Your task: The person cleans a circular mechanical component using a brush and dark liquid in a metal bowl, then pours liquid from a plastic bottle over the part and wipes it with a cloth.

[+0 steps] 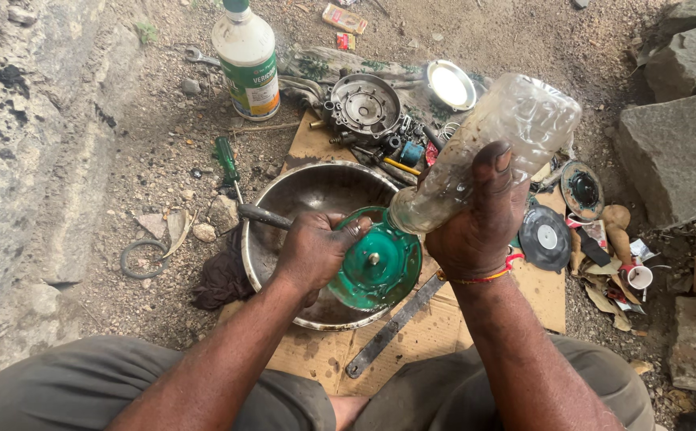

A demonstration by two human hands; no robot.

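Left hand (314, 249): closed over the near-left rim of the green cover (378, 266), holding it tilted inside the bowl (284, 195); a dark handle (264, 215) pokes out from under the fist to the left, and whether the fingers also grip it I cannot tell.
Right hand (476, 219): wrapped around a clear plastic bottle (492, 152), tipped so its mouth points down-left at the cover's far-right edge.
Cover: round, green-painted metal, shallow dish shape with a small metal boss at the centre; the paint looks wet and glossy, grimy near the rim. It sits in the near-right part of the bowl, just overhanging the rim.
Bowl: steel, dented, dull inside, resting on cardboard (551, 291) on the dirt.
Doing it well: I judge the pour wants to be slow, with the mouth kept low over the cover so liquid runs into the bowl and not onto the cardboard; a firm grip on the rim keeps the wet part from slipping.
Around: a grey casing (364, 104) beyond the bowl, a white bottle (246, 60) at the far left, a green screwdriver (226, 160) left of the bowl, a flat bar (392, 327) near, black discs (546, 237) on the right.
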